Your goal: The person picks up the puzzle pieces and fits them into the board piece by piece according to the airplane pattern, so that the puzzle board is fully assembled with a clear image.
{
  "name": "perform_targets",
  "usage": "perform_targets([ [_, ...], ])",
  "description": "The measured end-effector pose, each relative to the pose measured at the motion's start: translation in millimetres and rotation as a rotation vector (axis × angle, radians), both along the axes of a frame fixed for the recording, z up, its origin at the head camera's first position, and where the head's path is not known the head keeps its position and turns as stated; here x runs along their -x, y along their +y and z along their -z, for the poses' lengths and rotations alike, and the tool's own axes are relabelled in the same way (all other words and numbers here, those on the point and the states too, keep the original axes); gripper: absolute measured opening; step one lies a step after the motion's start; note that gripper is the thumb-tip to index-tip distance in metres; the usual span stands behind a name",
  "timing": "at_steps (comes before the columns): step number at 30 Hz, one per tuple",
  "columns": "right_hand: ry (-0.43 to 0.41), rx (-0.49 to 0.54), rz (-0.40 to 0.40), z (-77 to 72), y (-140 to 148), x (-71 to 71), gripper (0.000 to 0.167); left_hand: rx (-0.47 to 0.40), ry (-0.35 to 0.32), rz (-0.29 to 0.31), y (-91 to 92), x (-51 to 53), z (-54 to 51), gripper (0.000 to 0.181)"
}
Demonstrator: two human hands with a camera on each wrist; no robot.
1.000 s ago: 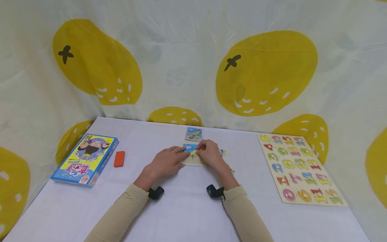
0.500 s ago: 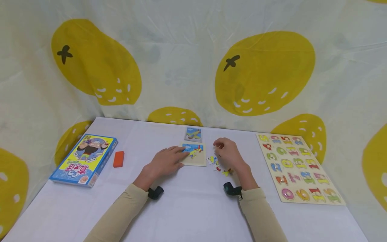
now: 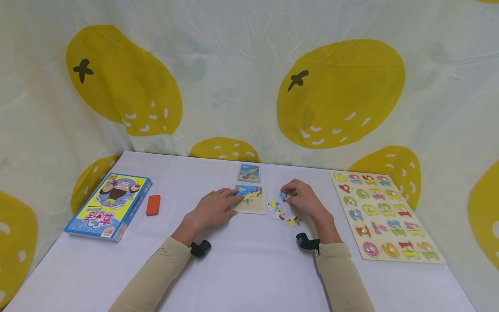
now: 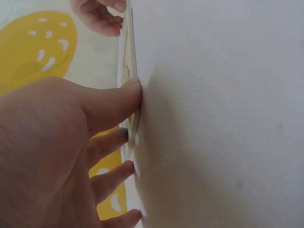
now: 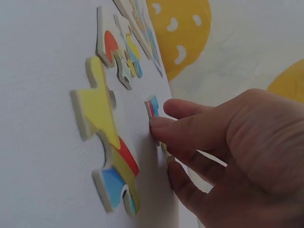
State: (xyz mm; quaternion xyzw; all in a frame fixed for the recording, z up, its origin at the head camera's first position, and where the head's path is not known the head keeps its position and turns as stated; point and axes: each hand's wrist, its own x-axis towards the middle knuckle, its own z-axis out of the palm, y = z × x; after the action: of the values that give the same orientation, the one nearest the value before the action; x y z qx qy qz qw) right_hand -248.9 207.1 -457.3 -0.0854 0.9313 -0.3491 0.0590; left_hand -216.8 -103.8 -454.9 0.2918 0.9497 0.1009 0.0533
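Your left hand (image 3: 218, 207) rests, fingers loosely spread, on the flat wooden puzzle board (image 3: 263, 203); your right hand (image 3: 306, 199) pinches a thin jigsaw piece (image 5: 153, 107) near knobbed, pale-edged pieces (image 5: 99, 111).

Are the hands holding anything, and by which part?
The right hand pinches a puzzle piece by its edge; the left hand only rests on the board.

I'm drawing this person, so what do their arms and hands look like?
Long, plain beige fabric sleeves cover the arms, with a small, bent black device near each sleeve's end. The left hand and right hand are bare, with no gloves.
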Motion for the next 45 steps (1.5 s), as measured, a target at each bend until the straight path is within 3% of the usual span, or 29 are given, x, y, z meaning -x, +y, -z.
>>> perform_targets([
  [9, -0.043, -0.01, 0.044, 3.5, 2, 0.9, 0.024, 0.014, 0.006, -0.003, 0.2, 0.7, 0.5, 0.054],
  [16, -0.064, -0.038, 0.042, -2.2, 5, 0.2, 0.022, 0.009, 0.005, -0.002, -0.4, 1.3, 1.7, 0.053],
  [24, -0.047, 0.011, 0.004, -4.8, -8, -2.9, 0.025, 0.005, 0.0, 0.001, -0.7, 1.3, 2.3, 0.053],
  [36, -0.055, 0.182, 0.078, -9.1, -31, -6.4, 0.01, 0.011, 0.004, 0.001, -1.2, 2.0, 4.1, 0.053],
  [45, -0.114, 0.388, 0.062, -3.5, -51, -5.0, 0.018, 0.018, 0.005, 0.006, -1.8, 3.1, 5.1, 0.053],
])
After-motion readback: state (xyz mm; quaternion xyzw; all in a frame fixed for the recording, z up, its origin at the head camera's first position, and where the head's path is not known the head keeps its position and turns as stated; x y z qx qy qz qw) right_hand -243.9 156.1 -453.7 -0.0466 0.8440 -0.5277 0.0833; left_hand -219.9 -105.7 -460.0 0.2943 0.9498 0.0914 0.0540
